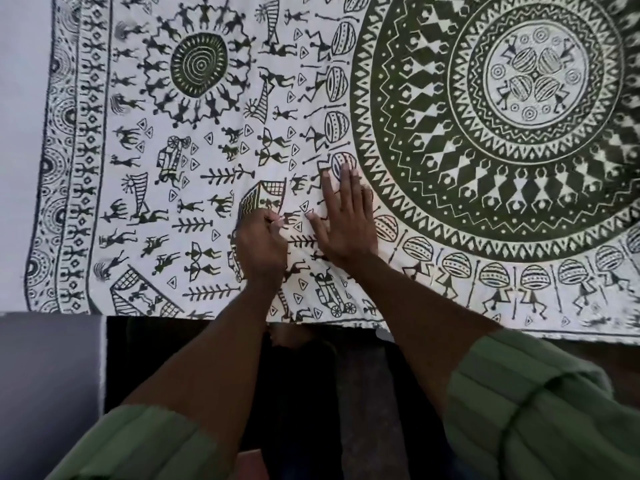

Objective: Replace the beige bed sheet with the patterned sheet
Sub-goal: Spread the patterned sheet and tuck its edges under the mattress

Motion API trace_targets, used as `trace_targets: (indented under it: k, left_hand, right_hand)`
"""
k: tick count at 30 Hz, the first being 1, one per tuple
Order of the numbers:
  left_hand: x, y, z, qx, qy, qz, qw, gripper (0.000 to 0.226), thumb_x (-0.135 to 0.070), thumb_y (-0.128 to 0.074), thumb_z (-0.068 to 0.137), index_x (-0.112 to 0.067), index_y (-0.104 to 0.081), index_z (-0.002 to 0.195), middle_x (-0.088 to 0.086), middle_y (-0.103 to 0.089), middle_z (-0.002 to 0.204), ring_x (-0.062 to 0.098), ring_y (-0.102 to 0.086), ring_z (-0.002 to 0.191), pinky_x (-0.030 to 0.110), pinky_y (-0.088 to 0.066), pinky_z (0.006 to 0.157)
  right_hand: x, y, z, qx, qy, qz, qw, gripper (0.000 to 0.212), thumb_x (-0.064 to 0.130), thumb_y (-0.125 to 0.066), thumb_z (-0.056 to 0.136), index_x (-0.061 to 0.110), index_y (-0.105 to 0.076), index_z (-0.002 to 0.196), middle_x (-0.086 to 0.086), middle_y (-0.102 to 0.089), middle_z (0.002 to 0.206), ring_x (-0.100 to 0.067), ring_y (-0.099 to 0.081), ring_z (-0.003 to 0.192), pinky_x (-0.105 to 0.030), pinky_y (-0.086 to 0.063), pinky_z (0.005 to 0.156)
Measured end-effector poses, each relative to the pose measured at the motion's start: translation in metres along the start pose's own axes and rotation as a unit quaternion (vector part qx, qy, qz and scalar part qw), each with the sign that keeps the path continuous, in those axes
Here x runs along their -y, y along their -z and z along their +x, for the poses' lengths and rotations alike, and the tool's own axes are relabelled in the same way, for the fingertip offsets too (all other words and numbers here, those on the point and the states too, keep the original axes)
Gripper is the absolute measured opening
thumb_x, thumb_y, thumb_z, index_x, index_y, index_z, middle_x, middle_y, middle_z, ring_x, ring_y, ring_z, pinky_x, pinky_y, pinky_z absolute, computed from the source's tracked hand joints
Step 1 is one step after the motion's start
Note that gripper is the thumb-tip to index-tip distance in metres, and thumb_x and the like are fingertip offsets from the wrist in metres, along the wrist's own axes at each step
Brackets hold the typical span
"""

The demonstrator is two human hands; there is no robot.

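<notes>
The right hand [343,223] lies flat and open on the patterned sheet [194,161]; the left hand [259,247] pinches its cloth with curled fingers.

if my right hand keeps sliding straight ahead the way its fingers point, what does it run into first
Nothing standing, as far as this view shows. The right hand lies flat on the patterned sheet; ahead is only more sheet.
</notes>
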State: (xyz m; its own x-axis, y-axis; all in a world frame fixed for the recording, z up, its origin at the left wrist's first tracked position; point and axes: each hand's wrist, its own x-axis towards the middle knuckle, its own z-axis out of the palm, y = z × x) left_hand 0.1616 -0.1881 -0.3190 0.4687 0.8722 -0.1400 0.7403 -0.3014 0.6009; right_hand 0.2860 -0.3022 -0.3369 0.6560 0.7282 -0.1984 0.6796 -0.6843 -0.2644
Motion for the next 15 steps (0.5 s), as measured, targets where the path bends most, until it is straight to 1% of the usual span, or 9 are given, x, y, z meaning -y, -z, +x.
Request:
trace_targets:
  k: [3, 4, 5, 6, 8, 10, 11, 13, 15]
  left_hand:
    - [0.003, 0.008, 0.002, -0.011, -0.022, -0.016, 1.0, 0.011, -0.005, -0.063, 0.085, -0.014, -0.067, 0.086, -0.002, -0.069, 0.087, 0.018, -0.062, 0.088, 0.029, -0.047, 0.084]
    - [0.003, 0.009, 0.003, -0.014, -0.026, -0.02, 0.999, 0.011, -0.003, -0.063, 0.084, -0.014, -0.066, 0.086, -0.001, -0.069, 0.087, 0.018, -0.062, 0.088, 0.029, -0.047, 0.084]
    - [0.001, 0.008, 0.002, -0.015, -0.021, -0.017, 1.0, 0.01, -0.004, -0.065, 0.084, -0.013, -0.065, 0.088, -0.001, -0.069, 0.089, 0.018, -0.062, 0.089, 0.033, -0.049, 0.085]
    - [-0.002, 0.009, -0.001, -0.013, -0.005, -0.011, 1.0, 0.011, -0.007, -0.068, 0.085, -0.014, -0.064, 0.092, -0.001, -0.067, 0.094, 0.018, -0.061, 0.093, 0.038, -0.051, 0.086]
    - [-0.007, 0.009, -0.019, 0.0, 0.018, 0.026, 1.0, 0.028, -0.02, -0.075, 0.086, -0.016, -0.057, 0.106, 0.002, -0.06, 0.109, 0.02, -0.055, 0.103, 0.04, -0.05, 0.09]
    - [-0.009, 0.009, -0.051, 0.022, -0.005, 0.084, 0.996, 0.046, -0.037, -0.077, 0.083, -0.017, -0.052, 0.116, 0.006, -0.055, 0.117, 0.024, -0.049, 0.113, 0.038, -0.042, 0.1]
    - [-0.008, 0.008, -0.066, 0.029, -0.02, 0.107, 0.994, 0.051, -0.042, -0.076, 0.082, -0.017, -0.052, 0.119, 0.007, -0.055, 0.119, 0.025, -0.047, 0.117, 0.038, -0.037, 0.105]
    - [-0.004, 0.006, -0.09, 0.036, -0.022, 0.128, 0.991, 0.051, -0.043, -0.071, 0.086, -0.015, -0.053, 0.124, 0.006, -0.059, 0.121, 0.026, -0.047, 0.121, 0.037, -0.03, 0.112]
    - [-0.006, 0.006, -0.098, 0.047, -0.008, 0.111, 0.993, 0.044, -0.036, -0.067, 0.091, -0.014, -0.053, 0.127, 0.003, -0.063, 0.12, 0.026, -0.054, 0.116, 0.039, -0.034, 0.109]
  right_hand:
    - [-0.004, 0.004, -0.009, 0.013, 0.022, 0.003, 1.0, 0.073, 0.053, -0.031, 0.106, 0.021, -0.004, 0.165, -0.009, 0.006, 0.172, -0.026, 0.007, 0.159, -0.05, -0.01, 0.127]
    - [-0.011, 0.006, -0.015, 0.011, 0.013, 0.0, 1.0, 0.071, 0.052, -0.03, 0.107, 0.022, -0.003, 0.165, -0.007, 0.006, 0.172, -0.025, 0.007, 0.159, -0.05, -0.011, 0.127]
    - [-0.02, 0.01, -0.024, 0.006, -0.006, -0.005, 1.0, 0.07, 0.052, -0.028, 0.107, 0.023, -0.003, 0.165, -0.006, 0.006, 0.172, -0.024, 0.007, 0.159, -0.05, -0.01, 0.127]
    - [-0.026, 0.011, -0.034, 0.002, -0.023, -0.01, 1.0, 0.07, 0.052, -0.028, 0.107, 0.024, -0.002, 0.165, -0.005, 0.008, 0.172, -0.025, 0.009, 0.159, -0.051, -0.01, 0.127]
    - [-0.029, 0.007, -0.056, 0.006, -0.041, -0.016, 0.999, 0.071, 0.051, -0.029, 0.107, 0.023, 0.001, 0.165, -0.007, 0.012, 0.172, -0.028, 0.012, 0.158, -0.053, -0.008, 0.127]
    - [-0.02, 0.002, -0.066, -0.001, -0.046, -0.017, 0.999, 0.072, 0.048, -0.03, 0.106, 0.021, 0.0, 0.165, -0.009, 0.011, 0.172, -0.029, 0.013, 0.158, -0.054, -0.008, 0.126]
    - [-0.016, 0.002, -0.065, -0.005, -0.046, -0.015, 0.999, 0.072, 0.048, -0.03, 0.106, 0.02, -0.001, 0.165, -0.01, 0.01, 0.172, -0.03, 0.012, 0.158, -0.055, -0.009, 0.126]
    - [-0.013, 0.003, -0.066, -0.002, -0.046, -0.005, 0.999, 0.072, 0.048, -0.031, 0.105, 0.018, -0.005, 0.165, -0.013, 0.007, 0.172, -0.03, 0.01, 0.158, -0.056, -0.009, 0.125]
    - [-0.011, 0.003, -0.072, 0.011, -0.03, -0.002, 0.999, 0.073, 0.05, -0.032, 0.105, 0.017, -0.007, 0.165, -0.014, 0.004, 0.172, -0.03, 0.008, 0.159, -0.055, -0.008, 0.126]
